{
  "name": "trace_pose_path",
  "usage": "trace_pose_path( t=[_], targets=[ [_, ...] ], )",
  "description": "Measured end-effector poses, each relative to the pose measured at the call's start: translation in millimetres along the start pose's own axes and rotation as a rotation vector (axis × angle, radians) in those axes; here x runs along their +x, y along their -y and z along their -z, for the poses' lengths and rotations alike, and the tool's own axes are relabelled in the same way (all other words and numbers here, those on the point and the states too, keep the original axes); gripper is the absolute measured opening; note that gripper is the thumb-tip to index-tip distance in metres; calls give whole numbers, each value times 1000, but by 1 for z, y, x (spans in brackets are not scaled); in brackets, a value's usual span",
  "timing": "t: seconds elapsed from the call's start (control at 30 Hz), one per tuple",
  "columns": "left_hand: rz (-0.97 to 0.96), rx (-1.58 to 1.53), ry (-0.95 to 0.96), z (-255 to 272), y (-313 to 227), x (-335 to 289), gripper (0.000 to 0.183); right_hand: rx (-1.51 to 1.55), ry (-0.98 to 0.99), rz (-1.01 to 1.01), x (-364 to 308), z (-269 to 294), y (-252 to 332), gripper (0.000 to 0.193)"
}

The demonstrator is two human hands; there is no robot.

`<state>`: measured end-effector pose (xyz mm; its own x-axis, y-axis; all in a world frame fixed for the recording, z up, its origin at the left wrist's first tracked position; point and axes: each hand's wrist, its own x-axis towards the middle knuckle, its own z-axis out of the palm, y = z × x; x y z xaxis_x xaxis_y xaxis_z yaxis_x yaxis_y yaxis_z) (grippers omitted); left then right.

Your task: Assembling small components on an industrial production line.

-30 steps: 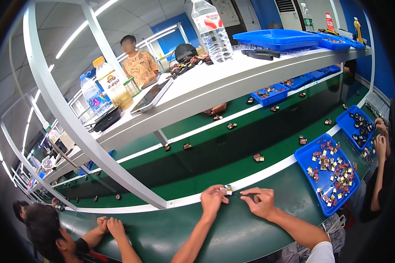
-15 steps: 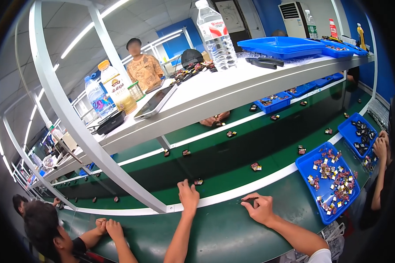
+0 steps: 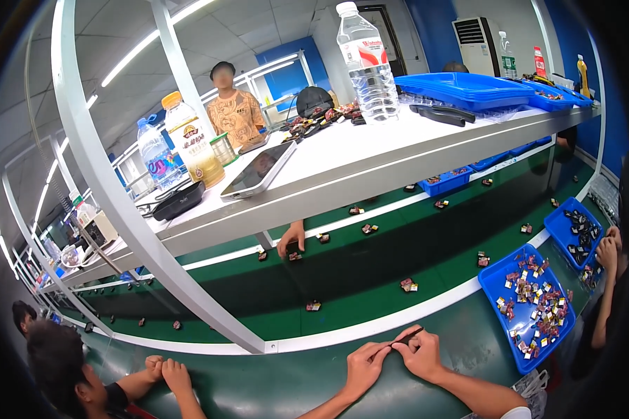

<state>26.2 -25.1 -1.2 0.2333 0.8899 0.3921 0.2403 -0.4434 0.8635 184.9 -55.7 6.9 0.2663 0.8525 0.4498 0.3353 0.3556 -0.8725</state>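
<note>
My left hand (image 3: 365,366) and my right hand (image 3: 418,355) meet above the green bench top (image 3: 279,384), fingertips together. In my right hand is a thin dark stick-like tool (image 3: 411,334), pinched between thumb and fingers; its exact kind is unclear. The left thumb and fingers are closed at the tool's near end, and whatever they pinch is too small and covered to name. Beyond the white rail, a small dark part with reddish and yellow-white pieces (image 3: 314,306) lies on the green belt (image 3: 356,314), apart from both hands.
At right, a blue tray (image 3: 487,285) holds many small parts; another blue tray (image 3: 553,222) holds black ones. A white shelf (image 3: 314,174) with bottles and a phone spans above. A co-worker's hand (image 3: 291,239) reaches over the belt; other co-workers' hands are at left and right.
My left hand has drawn back from the belt to meet my right hand, which still holds the dark tool. Across the belt, a co-worker's hand has come out over a part. The view has shifted slightly.
</note>
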Motion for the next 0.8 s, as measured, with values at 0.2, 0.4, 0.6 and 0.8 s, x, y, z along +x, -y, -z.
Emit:
trace_pose_path(
  t=[0.2,0.4,0.6,0.8],
  targets=[
    [76,-107,-2,-1,10,-6,12,-16,6,-6,-3,3,9,18],
    [-74,26,-43,-3,15,15,11,-26,-69,150,9,-6,-17,17],
    [-17,22,-67,5,-10,8,13,-5,-19,7,8,-4,1,16],
    [42,-18,-33,2,-5,1,17,-38,34,-6,-2,1,-3,17]
  ],
)
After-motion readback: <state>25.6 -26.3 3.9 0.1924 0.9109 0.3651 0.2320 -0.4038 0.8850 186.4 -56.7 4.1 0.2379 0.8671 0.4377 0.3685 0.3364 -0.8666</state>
